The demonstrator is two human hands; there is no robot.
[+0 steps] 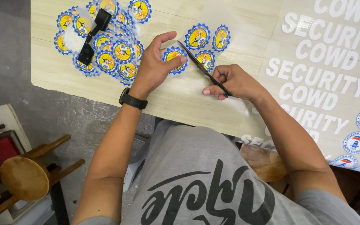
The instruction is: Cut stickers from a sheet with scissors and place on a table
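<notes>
The person is working at a pale wooden surface [176,104]. The left hand [153,66] is pinching a round blue-and-yellow sticker [174,56] between thumb and fingertips, pressing it flat just beside the scissors [203,68]. The sticker is looking thin, light and floppy, likely easy to crease, so its edge seems the best place to hold it. The right hand [232,81] is curling closed around the scissor handles, blades nearly shut and pointing at the sticker. More cut stickers [109,50] are lying in a pile nearby.
</notes>
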